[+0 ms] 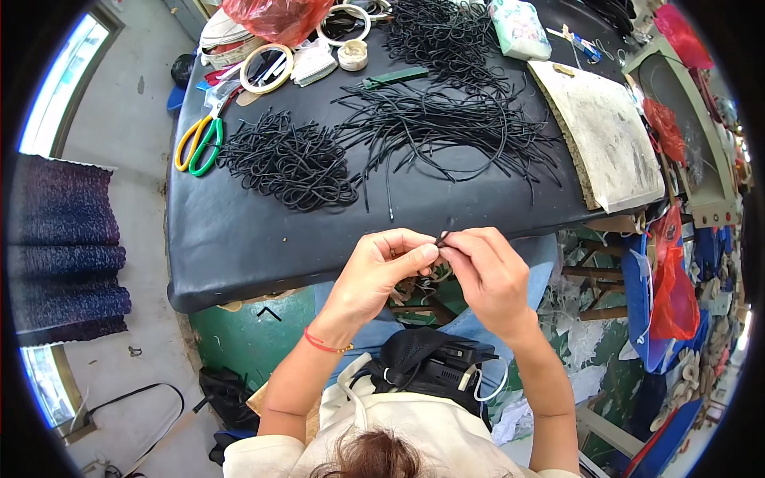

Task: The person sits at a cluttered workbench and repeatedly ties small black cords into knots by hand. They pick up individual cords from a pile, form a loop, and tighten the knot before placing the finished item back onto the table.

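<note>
Just in front of the table's near edge, my left hand [376, 269] and my right hand [496, 277] meet fingertip to fingertip. Both pinch a short black cord [441, 238], whose dark end sticks up between the fingers; the rest of it is mostly hidden. Beyond them on the black padded table [263, 247] lies a heap of looped black cords [288, 163] at the left. A spread of straighter black cords [458, 131] lies in the middle, with a green strip [394, 77] at its far side. Further back is a tangled black cord pile [438, 36].
Scissors [209, 143] with yellow and green handles lie at the table's left. Tape rolls [268, 68] and a red plastic bag [279, 17] are behind them. A stained pale board [602, 131] covers the right end. Red bags [676, 295] hang beside a blue bin [637, 303].
</note>
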The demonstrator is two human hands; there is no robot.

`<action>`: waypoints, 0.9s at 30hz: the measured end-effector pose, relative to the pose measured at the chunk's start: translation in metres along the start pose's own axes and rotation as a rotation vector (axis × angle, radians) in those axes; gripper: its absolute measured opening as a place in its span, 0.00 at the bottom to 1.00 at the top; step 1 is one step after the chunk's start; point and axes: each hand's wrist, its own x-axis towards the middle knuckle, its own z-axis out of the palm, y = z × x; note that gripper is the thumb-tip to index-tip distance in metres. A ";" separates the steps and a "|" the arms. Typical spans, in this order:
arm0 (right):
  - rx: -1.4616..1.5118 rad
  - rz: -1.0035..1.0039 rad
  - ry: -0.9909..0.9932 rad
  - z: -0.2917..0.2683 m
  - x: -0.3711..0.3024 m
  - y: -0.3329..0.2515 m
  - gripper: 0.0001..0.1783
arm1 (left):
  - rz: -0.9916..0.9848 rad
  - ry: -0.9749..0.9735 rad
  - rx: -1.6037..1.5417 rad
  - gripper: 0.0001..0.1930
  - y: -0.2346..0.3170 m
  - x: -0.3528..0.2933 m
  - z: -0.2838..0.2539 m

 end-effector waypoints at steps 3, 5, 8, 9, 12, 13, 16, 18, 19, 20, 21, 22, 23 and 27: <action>-0.002 -0.010 -0.016 -0.002 0.000 0.000 0.12 | 0.017 -0.021 0.020 0.08 -0.001 0.000 -0.002; -0.024 -0.027 -0.035 -0.002 0.001 -0.001 0.11 | 0.042 -0.015 0.074 0.08 -0.002 0.000 -0.001; -0.042 -0.026 -0.045 -0.001 0.000 -0.002 0.11 | 0.133 0.047 0.266 0.09 -0.006 -0.002 0.004; -0.048 -0.021 -0.036 -0.002 0.000 -0.001 0.11 | 0.168 0.075 0.320 0.09 -0.007 -0.003 0.005; -0.195 -0.063 -0.112 -0.019 0.002 -0.003 0.11 | 0.136 0.168 0.356 0.08 0.000 -0.004 0.001; -0.273 -0.080 -0.154 -0.026 0.003 -0.005 0.12 | 0.099 0.192 0.346 0.08 0.002 -0.004 0.001; -0.224 -0.235 -0.260 -0.036 0.015 -0.017 0.11 | 0.238 0.056 0.843 0.07 0.007 -0.007 0.005; -0.188 -0.186 -0.222 -0.036 0.027 -0.006 0.07 | 0.328 -0.121 0.956 0.06 0.012 -0.013 0.009; -0.079 -0.075 -0.194 -0.033 0.027 0.002 0.06 | 0.244 -0.136 0.725 0.07 0.012 -0.015 0.011; 0.029 0.030 -0.164 -0.028 0.026 0.010 0.05 | 0.165 -0.148 0.495 0.07 0.013 -0.016 0.011; 0.089 0.081 -0.178 -0.025 0.020 0.011 0.04 | 0.146 -0.113 0.315 0.07 0.014 -0.016 0.012; 0.149 0.130 -0.194 -0.023 0.012 0.009 0.04 | 0.128 -0.078 0.132 0.09 0.014 -0.014 0.011; 0.241 0.222 -0.213 -0.020 0.004 0.002 0.06 | 0.121 -0.103 0.048 0.11 0.012 -0.012 0.008; 0.248 0.294 -0.194 -0.010 -0.005 -0.011 0.08 | 0.095 -0.040 0.094 0.11 0.009 -0.009 0.003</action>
